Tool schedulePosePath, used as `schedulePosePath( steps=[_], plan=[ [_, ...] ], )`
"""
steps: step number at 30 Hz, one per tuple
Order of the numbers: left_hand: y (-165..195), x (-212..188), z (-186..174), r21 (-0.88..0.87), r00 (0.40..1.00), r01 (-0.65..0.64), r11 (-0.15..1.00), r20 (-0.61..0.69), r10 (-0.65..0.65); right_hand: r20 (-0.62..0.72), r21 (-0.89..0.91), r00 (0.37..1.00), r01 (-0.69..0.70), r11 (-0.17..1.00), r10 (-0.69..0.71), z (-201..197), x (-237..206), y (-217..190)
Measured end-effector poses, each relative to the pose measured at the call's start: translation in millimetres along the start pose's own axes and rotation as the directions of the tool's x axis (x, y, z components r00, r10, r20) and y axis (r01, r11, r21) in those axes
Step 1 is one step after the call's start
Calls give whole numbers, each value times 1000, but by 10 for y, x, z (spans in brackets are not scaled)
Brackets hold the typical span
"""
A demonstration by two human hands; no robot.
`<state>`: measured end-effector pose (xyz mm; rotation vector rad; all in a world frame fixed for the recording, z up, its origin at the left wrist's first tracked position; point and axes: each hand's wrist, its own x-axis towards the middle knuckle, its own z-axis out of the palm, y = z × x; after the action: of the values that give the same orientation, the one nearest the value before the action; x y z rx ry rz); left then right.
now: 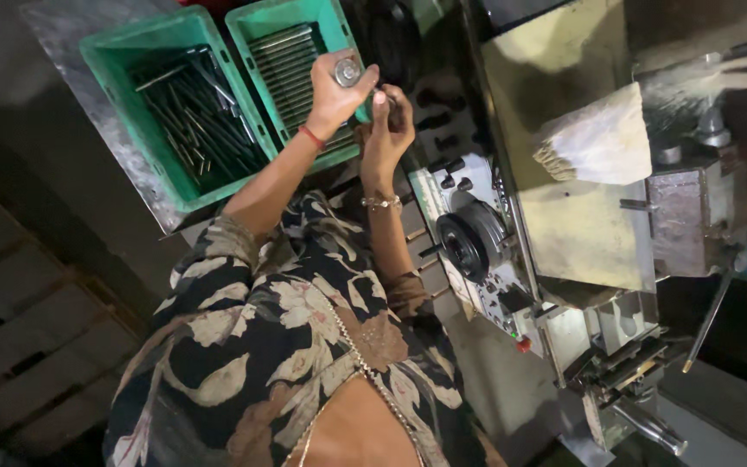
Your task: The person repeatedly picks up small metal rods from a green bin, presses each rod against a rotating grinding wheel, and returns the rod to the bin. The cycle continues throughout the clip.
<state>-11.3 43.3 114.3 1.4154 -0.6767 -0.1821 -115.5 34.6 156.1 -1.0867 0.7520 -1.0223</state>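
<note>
Dim workshop, green bins [144, 130]: left hand [336, 91] pinches metal part [347, 71]; right hand [388, 130] curled beside.

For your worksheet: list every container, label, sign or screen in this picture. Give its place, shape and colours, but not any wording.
Left crate: green plastic, rectangular, holding loose dark metal rods.
Right crate: green plastic, beside the first, rods laid in neat rows; the left hand and right hand are raised over it.
Control panel: pale plate on the machine, black knobs.
No screens or signs visible.
</note>
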Motion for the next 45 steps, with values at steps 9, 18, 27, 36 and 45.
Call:
schedulePosePath(
  steps=[9,18,27,36,45],
  plan=[
    [-138,-379,105,-113,810,473,874,444,-382,-92,-44,963,249,968,-252,-256,270,22],
    [-484,-501,-118,790,785,16,613,370,-497,-254,0,942,228,974,-221,-952,158,-115],
    [-660,-517,-1583,747,995,-81,660,94,16,-402,-315,895,64,947,-194,-1952,-513,184],
    [-1006,-257,-2316,983,769,-182,25,158,-619,-432,-344,893,-35,938,-125,-2073,-757,73],
    [-916,-523,-2492,970,412,-210,126,204,-888,-404,-461,895,-19,887,-191,-2102,-877,72]
  ],
)
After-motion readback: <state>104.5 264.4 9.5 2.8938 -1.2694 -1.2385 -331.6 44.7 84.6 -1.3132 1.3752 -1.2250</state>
